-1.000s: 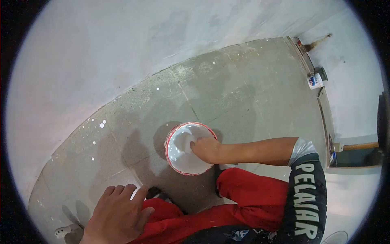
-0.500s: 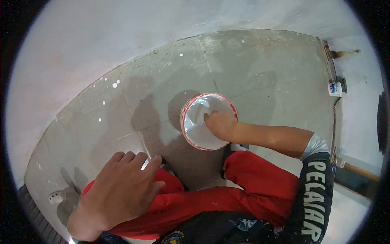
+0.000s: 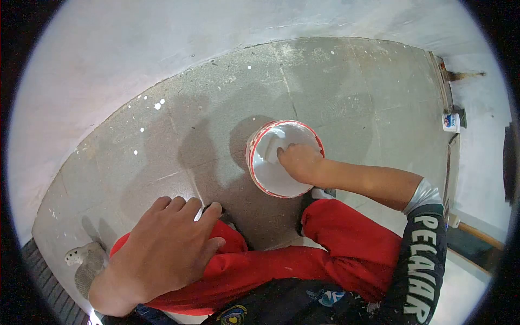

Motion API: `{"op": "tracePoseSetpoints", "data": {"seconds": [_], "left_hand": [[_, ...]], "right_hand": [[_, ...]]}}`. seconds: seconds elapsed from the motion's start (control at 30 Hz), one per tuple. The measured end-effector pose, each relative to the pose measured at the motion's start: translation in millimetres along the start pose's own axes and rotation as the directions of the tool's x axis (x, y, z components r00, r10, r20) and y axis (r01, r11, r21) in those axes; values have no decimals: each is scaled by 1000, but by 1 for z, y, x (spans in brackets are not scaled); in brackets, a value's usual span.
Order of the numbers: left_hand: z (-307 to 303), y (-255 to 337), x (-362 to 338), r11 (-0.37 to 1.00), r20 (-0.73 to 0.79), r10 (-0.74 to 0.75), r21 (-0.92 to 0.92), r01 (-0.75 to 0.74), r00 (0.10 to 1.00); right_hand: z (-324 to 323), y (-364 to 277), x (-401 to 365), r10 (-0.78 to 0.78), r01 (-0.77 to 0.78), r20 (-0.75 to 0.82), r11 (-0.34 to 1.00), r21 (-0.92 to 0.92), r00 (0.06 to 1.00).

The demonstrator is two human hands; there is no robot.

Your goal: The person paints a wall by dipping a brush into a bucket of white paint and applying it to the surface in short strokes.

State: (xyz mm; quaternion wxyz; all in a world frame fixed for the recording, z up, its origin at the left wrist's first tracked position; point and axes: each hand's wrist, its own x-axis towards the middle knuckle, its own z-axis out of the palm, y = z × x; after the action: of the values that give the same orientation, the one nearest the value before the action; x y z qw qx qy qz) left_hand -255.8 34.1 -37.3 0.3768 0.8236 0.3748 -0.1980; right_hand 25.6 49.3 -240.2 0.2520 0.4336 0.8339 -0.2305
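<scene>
A round bucket (image 3: 259, 172) with a red-and-white rim stands on the floor in front of my knees, with white paint-like liquid inside. My right hand (image 3: 301, 162) reaches over its right rim into the opening. The fingers are curled together and point down toward the liquid; whatever they grip is hard to make out, though a pale strip shows beside them. My left hand (image 3: 170, 246), palm down and fingers apart, hovers over or rests on my left leg in red trousers (image 3: 271, 265). Nothing shows in it.
White drops (image 3: 157, 106) dot the grey floor (image 3: 336, 103). A pale wall (image 3: 135, 49) curves along the far side. A small white tub (image 3: 450, 123) is at the right wall. At lower left lies a grey object with a white, holed end (image 3: 77, 255).
The view has shifted slightly, so the bucket and floor sit a little further right. My right hand stays inside the bucket, and my left hand keeps nearly the same pose.
</scene>
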Motion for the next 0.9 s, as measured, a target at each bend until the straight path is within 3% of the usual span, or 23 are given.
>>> {"op": "tracePoseSetpoints", "data": {"seconds": [0.2,0.3,0.4,0.47,0.5,0.57,0.6,0.67,0.8,0.87,0.9], "left_hand": [[3,-2,0,1000,-2,9,10,-9,1000],[2,-2,-1,1000,-3,14,16,-14,1000],[0,-1,0,1000,7,6,19,-6,1000],[0,0,0,1000,4,13,21,-13,1000],[0,1,1,1000,2,21,18,-21,1000],[0,1,2,999,-3,22,27,-22,1000],[0,2,2,999,-7,24,32,-23,1000],[-2,4,3,999,0,16,33,-16,1000],[-1,6,2,999,-33,15,32,-14,999],[-3,9,2,999,-22,5,33,-4,1000],[-4,10,2,999,-11,-5,32,5,1000]], "right_hand": [[-23,6,-10,-34,34,61,999,1,998],[-58,10,-32,-34,33,2,996,85,999],[-81,26,-46,19,-39,106,981,188,994],[-90,43,-54,-123,71,156,950,304,980],[-92,49,-59,-123,72,152,950,305,981],[-95,60,-66,-147,31,175,843,537,974],[-94,66,-69,-147,33,170,843,536,974],[-91,78,-74,-197,-130,308,609,783,931],[-88,87,-84,-131,-229,358,561,796,924],[-75,93,-85,-111,-299,370,402,866,922],[-70,96,-85,-109,-292,363,404,867,925]]}}
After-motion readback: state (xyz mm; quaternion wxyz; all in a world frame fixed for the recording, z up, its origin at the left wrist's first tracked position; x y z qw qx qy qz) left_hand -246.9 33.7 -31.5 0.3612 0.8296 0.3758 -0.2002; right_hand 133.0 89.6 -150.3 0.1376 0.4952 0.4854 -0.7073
